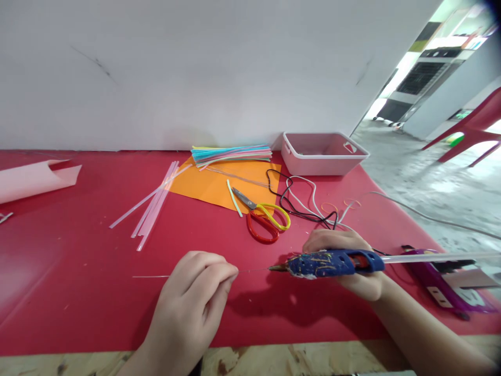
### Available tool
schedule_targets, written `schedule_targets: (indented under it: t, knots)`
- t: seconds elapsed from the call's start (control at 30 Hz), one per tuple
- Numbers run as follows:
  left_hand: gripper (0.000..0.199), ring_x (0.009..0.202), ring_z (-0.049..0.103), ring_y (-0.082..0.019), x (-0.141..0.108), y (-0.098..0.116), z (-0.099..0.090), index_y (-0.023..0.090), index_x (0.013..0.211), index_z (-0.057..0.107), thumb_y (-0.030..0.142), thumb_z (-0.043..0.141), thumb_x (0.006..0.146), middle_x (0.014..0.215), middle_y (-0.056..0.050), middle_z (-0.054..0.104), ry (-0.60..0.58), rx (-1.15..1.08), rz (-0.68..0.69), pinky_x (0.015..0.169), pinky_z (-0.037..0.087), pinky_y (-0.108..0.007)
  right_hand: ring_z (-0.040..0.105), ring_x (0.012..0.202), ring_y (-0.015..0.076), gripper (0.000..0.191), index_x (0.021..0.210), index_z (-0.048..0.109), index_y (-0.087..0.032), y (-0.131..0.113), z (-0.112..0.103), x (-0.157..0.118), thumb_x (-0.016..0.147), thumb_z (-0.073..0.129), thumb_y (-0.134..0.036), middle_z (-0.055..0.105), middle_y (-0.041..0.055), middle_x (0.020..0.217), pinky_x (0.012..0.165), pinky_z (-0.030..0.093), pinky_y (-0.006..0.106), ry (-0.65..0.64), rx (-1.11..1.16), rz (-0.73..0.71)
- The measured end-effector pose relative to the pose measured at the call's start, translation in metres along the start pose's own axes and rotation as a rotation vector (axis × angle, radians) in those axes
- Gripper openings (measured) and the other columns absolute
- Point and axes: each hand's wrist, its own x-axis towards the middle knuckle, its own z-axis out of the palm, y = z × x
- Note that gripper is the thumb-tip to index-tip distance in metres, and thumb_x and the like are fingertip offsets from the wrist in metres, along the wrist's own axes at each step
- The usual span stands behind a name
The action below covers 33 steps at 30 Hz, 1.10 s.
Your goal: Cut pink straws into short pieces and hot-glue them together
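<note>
My right hand (pixel 358 290) is closed around a blue glue gun (pixel 329 263), stained with dried glue, its nozzle pointing left. A clear glue stick (pixel 426 257) sticks out of its back end. My left hand (pixel 195 297) pinches a thin, wire-like strand (pixel 151 276) between thumb and fingertips. The strand extends to the left of the hand, and a faint length of it reaches right towards the nozzle; whether it touches the tip I cannot tell. Scissors (pixel 254 205) with red and yellow handles lie beyond both hands, partly on an orange sheet (pixel 211 185).
Pink translucent sticks (pixel 152 214) lie left on the red tabletop (pixel 97 313). Coloured paper strips (pixel 230 154) are stacked by the wall. A pink basket (pixel 323 162) stands back right, near tangled cords (pixel 309 211). A purple device (pixel 438 284) lies far right, a rolled pink sheet (pixel 35 180) far left.
</note>
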Motion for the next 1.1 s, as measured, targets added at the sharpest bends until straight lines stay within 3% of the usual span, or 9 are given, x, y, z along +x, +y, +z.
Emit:
schedule_targets:
  t: [0.8, 1.1]
  knots:
    - [0.019, 0.086, 0.062, -0.012, 0.006, -0.001, -0.007, 0.018, 0.097, 0.064, 0.0, 0.06, 0.093, 0.089, -0.002, 0.067, 0.032, 0.048, -0.003, 0.084, 0.049, -0.023, 0.068, 0.065, 0.0201, 0.036, 0.098, 0.072, -0.018, -0.002, -0.008, -0.002, 0.095, 0.059, -0.052, 0.072, 0.0088, 0.079, 0.059, 0.053, 0.032, 0.042, -0.014, 0.024]
    - [0.01, 0.081, 0.068, -0.012, 0.005, -0.001, -0.014, 0.021, 0.092, 0.067, 0.012, 0.063, 0.095, 0.087, 0.0, 0.071, 0.056, 0.086, -0.158, 0.079, 0.052, -0.022, 0.07, 0.066, 0.0213, 0.03, 0.099, 0.073, -0.019, -0.002, -0.019, -0.007, 0.094, 0.06, -0.045, 0.075, 0.0085, 0.083, 0.058, 0.055, 0.031, 0.145, -0.087, 0.019]
